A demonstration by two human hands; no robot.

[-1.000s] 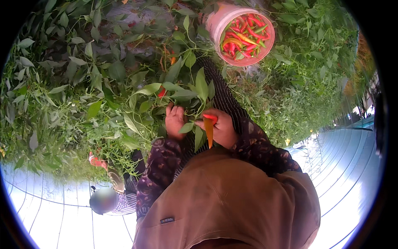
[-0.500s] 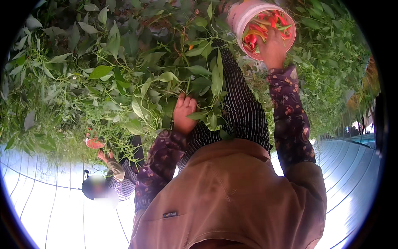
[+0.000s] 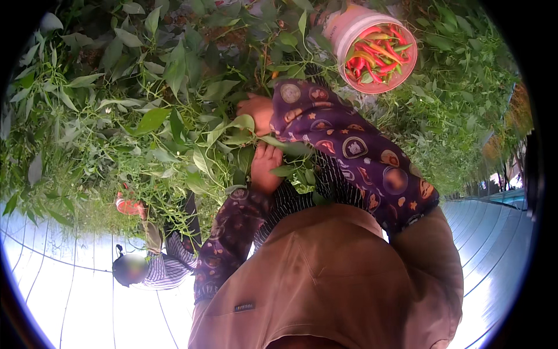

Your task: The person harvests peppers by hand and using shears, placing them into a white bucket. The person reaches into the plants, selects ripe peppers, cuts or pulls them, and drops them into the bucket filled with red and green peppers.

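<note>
Many red, yellow-orange and green chili peppers point(image 3: 381, 53) are already lying in the pale bucket point(image 3: 344, 26), at two o'clock from the right hand point(image 3: 256, 110); one orange chili point(image 3: 275, 74), seemingly unpicked, is showing at its one o'clock. The right forearm point(image 3: 354, 148) is pointing to ten o'clock, fingertips lying hidden in pepper foliage point(image 3: 218, 90). The left hand point(image 3: 267, 167) is pointing to one o'clock, fingers curled; whether either is gripping anything cannot be told.

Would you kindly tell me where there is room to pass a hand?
A narrow gap shows between the bucket of peppers and the right sleeve; a hand could probably pass there. Leaves crowd the left hand and right hand.
</note>
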